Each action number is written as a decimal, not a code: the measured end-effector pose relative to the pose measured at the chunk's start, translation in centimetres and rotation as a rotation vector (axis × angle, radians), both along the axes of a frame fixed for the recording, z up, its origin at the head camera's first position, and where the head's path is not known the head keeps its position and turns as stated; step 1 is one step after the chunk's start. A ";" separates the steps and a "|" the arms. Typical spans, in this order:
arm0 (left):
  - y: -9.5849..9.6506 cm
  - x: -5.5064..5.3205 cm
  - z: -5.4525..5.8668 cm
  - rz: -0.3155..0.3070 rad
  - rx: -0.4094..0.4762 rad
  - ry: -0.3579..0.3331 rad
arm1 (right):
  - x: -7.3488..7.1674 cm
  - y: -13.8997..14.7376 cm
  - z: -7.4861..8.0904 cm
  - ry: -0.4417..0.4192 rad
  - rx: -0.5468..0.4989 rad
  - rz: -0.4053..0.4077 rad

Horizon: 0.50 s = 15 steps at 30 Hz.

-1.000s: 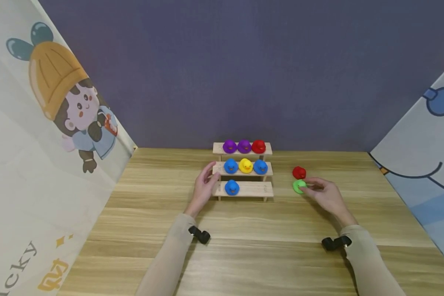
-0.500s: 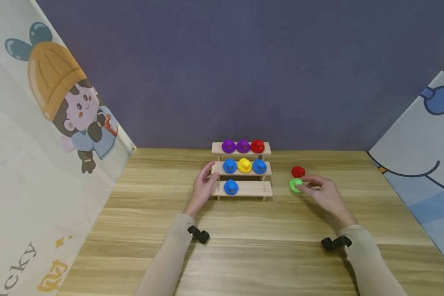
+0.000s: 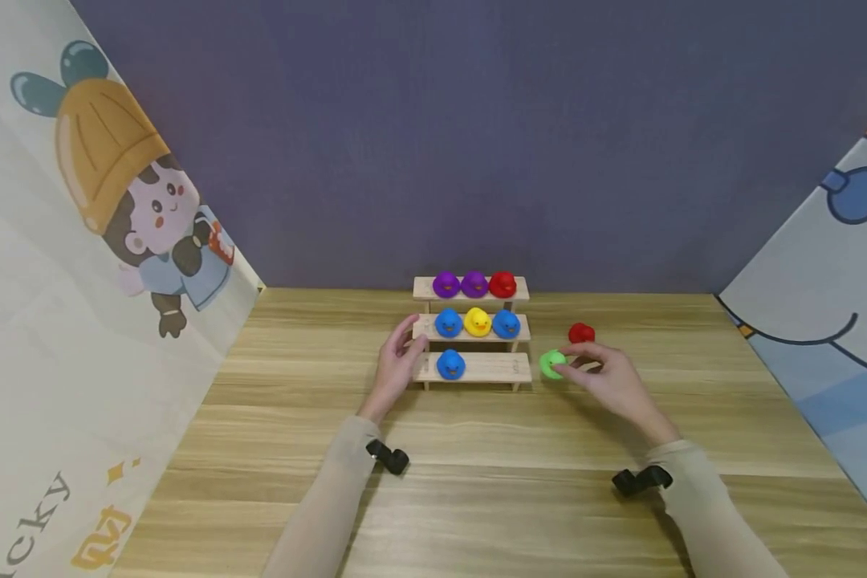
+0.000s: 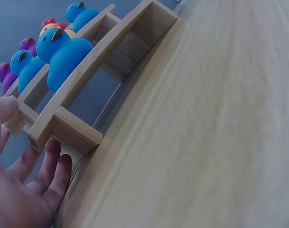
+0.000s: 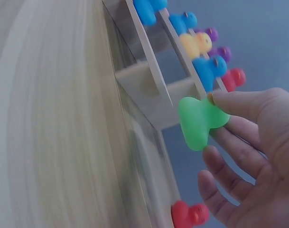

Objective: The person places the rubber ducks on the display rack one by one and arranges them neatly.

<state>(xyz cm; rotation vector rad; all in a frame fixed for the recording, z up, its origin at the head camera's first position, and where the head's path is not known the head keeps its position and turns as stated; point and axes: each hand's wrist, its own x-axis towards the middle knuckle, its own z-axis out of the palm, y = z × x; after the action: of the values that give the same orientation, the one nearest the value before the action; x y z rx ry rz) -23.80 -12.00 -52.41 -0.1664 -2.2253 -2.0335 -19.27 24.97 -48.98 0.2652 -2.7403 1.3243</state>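
Observation:
My right hand (image 3: 612, 384) pinches a green rubber duck (image 3: 552, 364) between thumb and fingers, just right of the bottom step of a three-tier wooden rack (image 3: 487, 368). In the right wrist view the green duck (image 5: 199, 121) hangs above the table beside the rack's end. My left hand (image 3: 396, 365) rests at the rack's left end, thumb and fingers spread around the ends of its steps. A blue duck (image 3: 451, 365) sits on the left part of the bottom step. The middle step holds a blue duck (image 3: 448, 324), a yellow duck (image 3: 478, 323) and another blue duck (image 3: 506, 324).
Two purple ducks (image 3: 474, 284) and a red duck (image 3: 502, 284) line the top step. Another red duck (image 3: 581, 333) lies on the wooden table (image 3: 477, 498), behind my right hand. A dark wall (image 3: 477, 144) rises behind, with printed panels on both sides.
My right hand has carried the green duck leftward, from beside the loose red duck to near the bottom step's right end. My left hand stays at the rack.

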 end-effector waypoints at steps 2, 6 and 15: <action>0.0 0.0 0.0 0.002 0.001 -0.001 | 0.0 -0.6 0.2 -0.002 -0.002 0.015; 0.0 -0.1 0.0 0.001 0.007 0.000 | 0.0 -1.8 0.3 -0.006 -0.011 0.033; 0.0 -0.2 -0.2 -0.004 0.009 0.003 | -0.4 -4.2 0.4 0.001 -0.075 0.083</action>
<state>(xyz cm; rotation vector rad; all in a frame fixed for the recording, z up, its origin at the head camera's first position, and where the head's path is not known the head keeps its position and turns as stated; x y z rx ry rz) -23.96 -11.97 -52.57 -0.1723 -2.2161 -2.0431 -19.71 20.76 -48.54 0.3775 -2.6991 1.4434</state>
